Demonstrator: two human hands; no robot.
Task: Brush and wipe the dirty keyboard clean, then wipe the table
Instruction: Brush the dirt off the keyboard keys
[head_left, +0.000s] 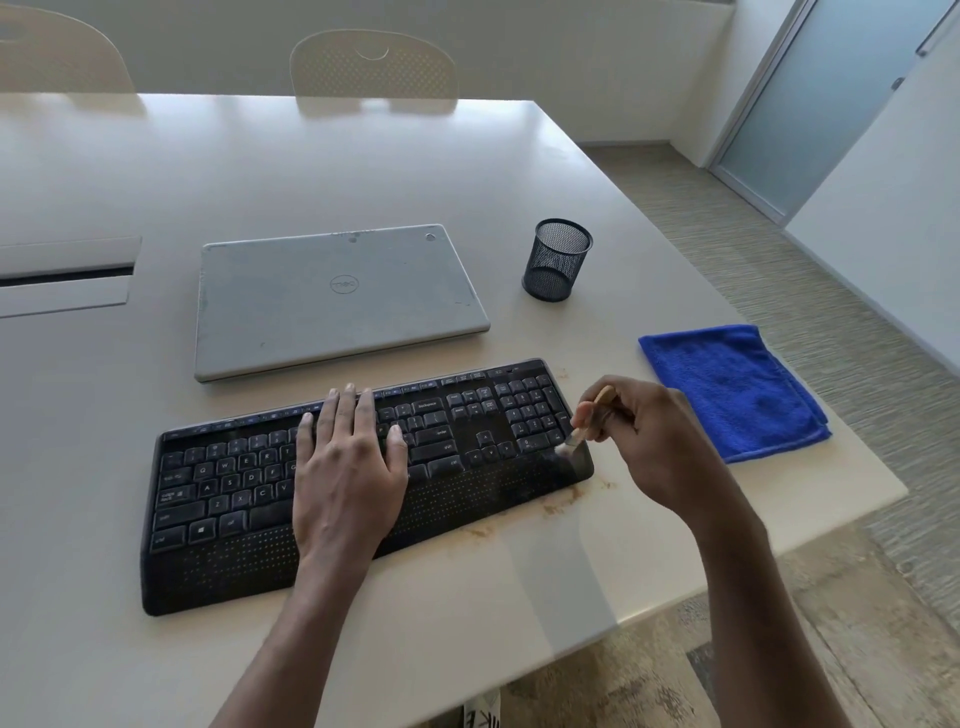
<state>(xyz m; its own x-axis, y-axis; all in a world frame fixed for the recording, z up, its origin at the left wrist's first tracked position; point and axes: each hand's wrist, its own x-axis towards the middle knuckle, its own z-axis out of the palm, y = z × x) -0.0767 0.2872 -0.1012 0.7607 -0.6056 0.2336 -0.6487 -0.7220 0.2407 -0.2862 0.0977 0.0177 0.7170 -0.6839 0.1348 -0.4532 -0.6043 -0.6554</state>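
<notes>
A black keyboard (218, 499) lies across the near part of the white table (363, 171). My left hand (345, 467) rests flat on its middle keys, fingers straight. My right hand (649, 441) pinches a small wooden-handled brush (576, 434); its pale bristles touch the keyboard's lower right corner, below the number pad. Brown dirt (550, 506) lies on the table along the keyboard's front right edge. A folded blue cloth (737, 389) sits on the table to the right of my right hand.
A closed grey laptop (337, 301) lies just behind the keyboard. A black mesh pen cup (556, 260) stands to its right. The table's right edge runs close to the cloth. Two pale chairs (374, 65) stand at the far side.
</notes>
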